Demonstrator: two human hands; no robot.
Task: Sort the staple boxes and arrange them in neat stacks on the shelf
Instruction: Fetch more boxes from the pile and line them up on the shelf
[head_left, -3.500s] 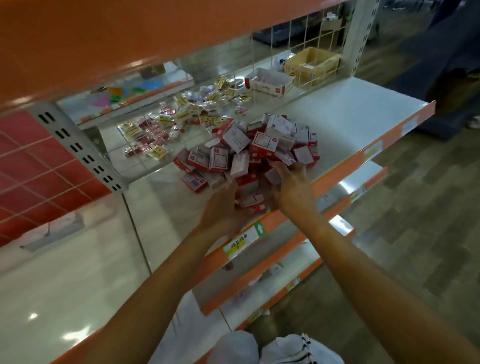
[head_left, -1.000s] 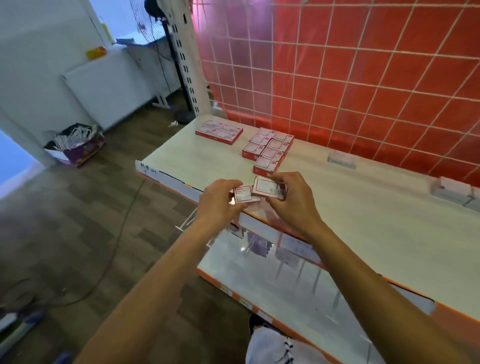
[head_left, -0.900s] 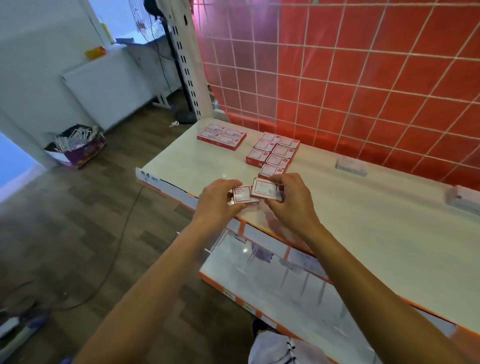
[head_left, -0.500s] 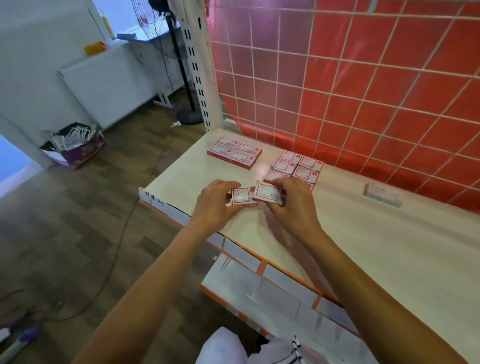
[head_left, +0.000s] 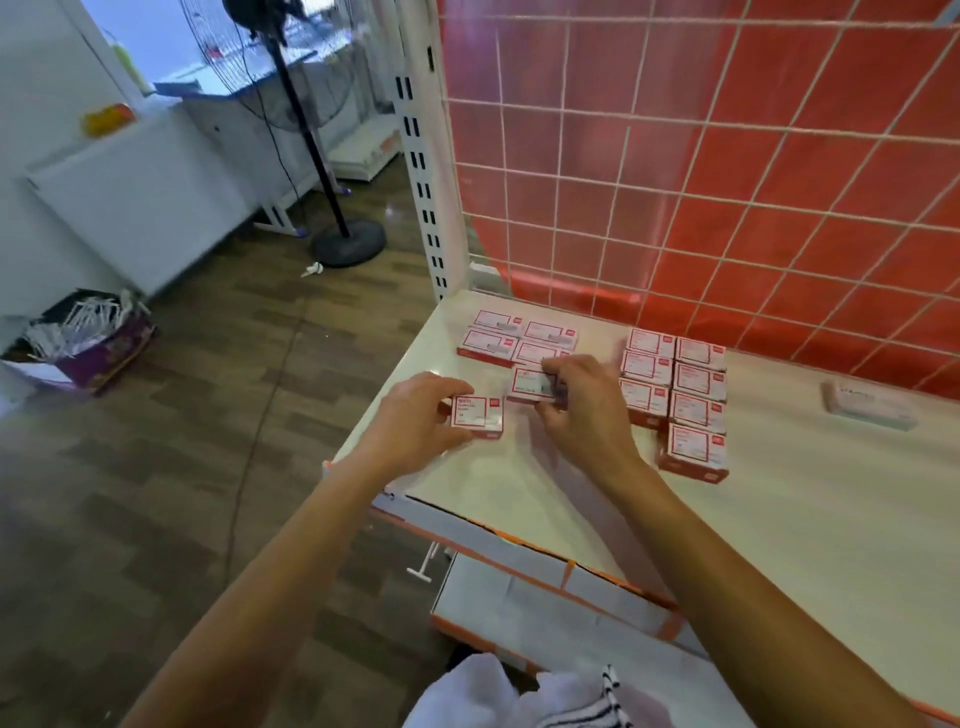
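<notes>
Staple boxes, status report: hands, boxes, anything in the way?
Left hand grips one staple box near the shelf edge. Right hand pinches a second box beside the four-box group. Two-column block further right. Nothing blocking.

Left hand (head_left: 415, 423): pinches one red-and-white staple box (head_left: 477, 417), label up. Right hand (head_left: 589, 413): grips a second box (head_left: 531, 384), just right of the first. White shelf (head_left: 545, 499) beneath both grips. Just beyond the right grip: four-box group (head_left: 519, 340). Right of it: two-column block of boxes (head_left: 675, 387). Far right, well apart: pale box (head_left: 870, 411).
</notes>
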